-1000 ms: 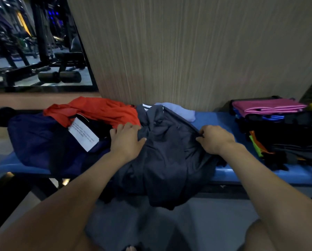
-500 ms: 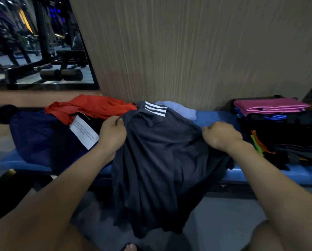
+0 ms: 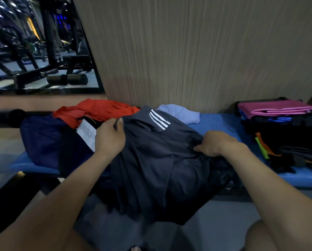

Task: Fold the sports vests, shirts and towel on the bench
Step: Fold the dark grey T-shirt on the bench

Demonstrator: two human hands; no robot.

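Item: dark shirt [image 3: 158, 160], white stripes at its far end, draped over the front edge of the blue bench [image 3: 220, 122]; your two hands hold it between them

Axis: long axis runs away from you, stripes toward the wall, hem hanging off the bench toward the floor

Left hand [image 3: 110, 138]: curled, pinching the shirt's upper left edge between thumb and fingers

Right hand [image 3: 216, 144]: curled into the right edge, fingers bunched in the cloth; fingertips not visible

Bearing: the cloth lies between your hands, each about equally near; the next fold likely depends on the span between them being drawn flat

Obscured: hem and sleeves lost in dark folds; the lower part overhangs; garments under the shirt cannot be told

Adjacent: red garment [image 3: 97, 111] left, folded pile [image 3: 278, 127] right
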